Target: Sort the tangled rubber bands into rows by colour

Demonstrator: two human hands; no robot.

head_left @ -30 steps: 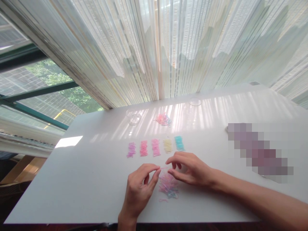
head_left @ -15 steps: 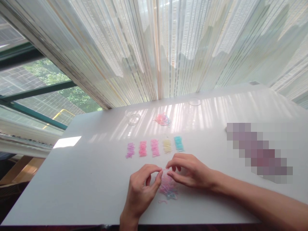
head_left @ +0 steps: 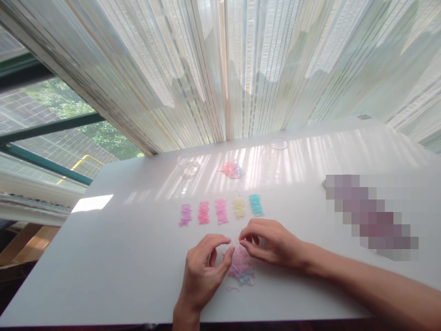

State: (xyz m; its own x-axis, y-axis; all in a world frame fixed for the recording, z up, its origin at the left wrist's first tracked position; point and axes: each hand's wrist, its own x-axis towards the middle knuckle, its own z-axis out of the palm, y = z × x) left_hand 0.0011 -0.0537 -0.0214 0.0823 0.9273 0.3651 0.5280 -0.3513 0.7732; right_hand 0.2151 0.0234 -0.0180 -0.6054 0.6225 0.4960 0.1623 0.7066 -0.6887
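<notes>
A pile of thin pastel rubber bands [head_left: 241, 269], pink, lilac and blue, lies on the white table below my hands. Above the pile, my right hand [head_left: 272, 241] pinches a thin, pale rubber band [head_left: 235, 242] between thumb and forefinger. My left hand [head_left: 205, 271] is at the band's other side, its thumb and forefinger slightly apart. Beyond my hands runs a row of sorted bundles: purple [head_left: 185, 214], coral pink [head_left: 203, 213], pink [head_left: 221, 211], yellow [head_left: 239, 208] and turquoise [head_left: 256, 205].
Farther back sit a mixed heap of bands [head_left: 233, 170], a clear round dish [head_left: 190, 170] and another clear round piece [head_left: 279, 143]. A blurred-out item [head_left: 374, 218] lies at the right. Pleated curtains [head_left: 223, 69] hang behind the white table [head_left: 113, 266], with a window at left.
My left thumb and forefinger have parted from the pale band. My right fingers have closed into a pinch on it. The bundles stay in place; the view has shifted slightly.
</notes>
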